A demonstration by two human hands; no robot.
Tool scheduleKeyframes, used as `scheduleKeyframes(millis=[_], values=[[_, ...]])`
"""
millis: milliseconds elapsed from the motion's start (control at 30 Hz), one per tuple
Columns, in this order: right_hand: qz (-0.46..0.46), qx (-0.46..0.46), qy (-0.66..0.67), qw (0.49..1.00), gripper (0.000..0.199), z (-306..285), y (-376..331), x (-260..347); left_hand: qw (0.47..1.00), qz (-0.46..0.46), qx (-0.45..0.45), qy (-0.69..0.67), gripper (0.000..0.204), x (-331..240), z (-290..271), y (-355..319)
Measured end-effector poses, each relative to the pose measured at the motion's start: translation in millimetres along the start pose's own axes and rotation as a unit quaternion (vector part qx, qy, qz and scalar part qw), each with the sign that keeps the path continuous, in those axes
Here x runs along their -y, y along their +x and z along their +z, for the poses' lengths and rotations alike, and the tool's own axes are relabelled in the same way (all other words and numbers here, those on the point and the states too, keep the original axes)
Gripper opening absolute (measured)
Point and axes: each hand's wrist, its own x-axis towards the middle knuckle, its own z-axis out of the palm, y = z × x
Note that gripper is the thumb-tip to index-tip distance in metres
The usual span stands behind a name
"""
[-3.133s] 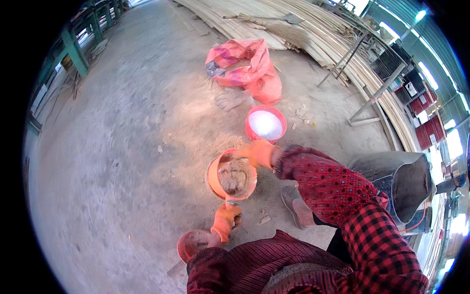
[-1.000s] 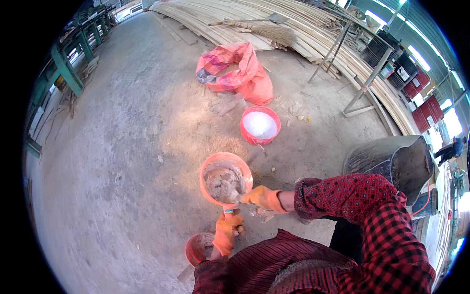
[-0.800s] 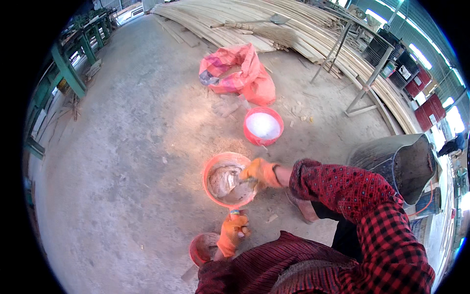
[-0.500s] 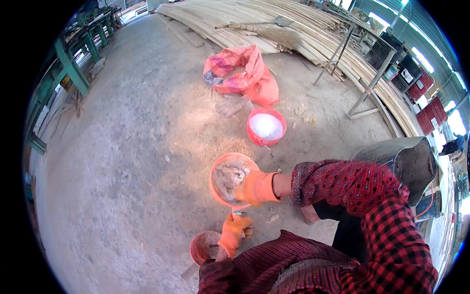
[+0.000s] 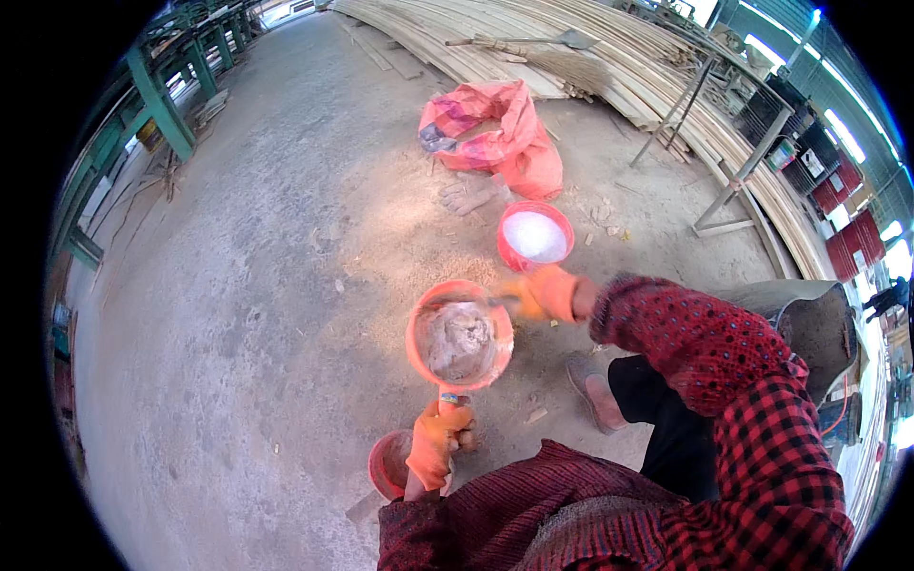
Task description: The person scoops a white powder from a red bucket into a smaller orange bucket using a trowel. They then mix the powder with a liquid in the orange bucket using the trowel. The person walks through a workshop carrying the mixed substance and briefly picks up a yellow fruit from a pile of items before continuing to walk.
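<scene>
My left hand (image 5: 436, 443), in an orange glove, is closed round the short handle of a plastic dipper (image 5: 412, 344). The dipper holds a thick, pale pinkish-grey paste (image 5: 457, 339). At its upper right rim is my right hand (image 5: 543, 293), gloved in orange and smeared by motion. Its fingers are closed on a thin dark tool (image 5: 502, 301), which reaches over the rim; its exact kind is blurred. Just beyond the right hand stands a red tub (image 5: 511, 249) of white material. A second red tub (image 5: 384, 466) sits beside my left wrist, partly hidden by it.
Behind the tub lies a pink-red woven sack (image 5: 535, 171) with an open mouth. Long boards (image 5: 428, 48) are piled at the back, with a broom (image 5: 571, 71) on them. A metal stand (image 5: 738, 181) and a bin-like container (image 5: 809, 333) are at the right, green machinery (image 5: 157, 105) far left.
My right hand has come up out of the paste and moved right to the dipper's far rim. More of the paste now shows. The left hand keeps its grip on the handle.
</scene>
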Motion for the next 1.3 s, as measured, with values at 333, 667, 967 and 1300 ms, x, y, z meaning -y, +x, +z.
scheduleKeyframes(millis=[333,667,967,1300], values=[[0.082,0.153,0.43,0.886,0.03,27,2,93,0.999,0.025,0.002,-0.02,0.042,-2,1,-15],[-0.062,0.011,-0.115,0.991,0.046,-58,38,107,0.998,0.023,0.033,-0.039,0.034,6,-13,-20],[0.096,0.106,0.495,0.857,0.053,34,123,51,0.984,0.12,-0.062,-0.12,0.038,-23,-42,-34],[0.096,0.036,-0.004,0.995,0.056,180,78,96,0.988,0.051,-0.133,-0.062,0.03,-20,-51,-71]])
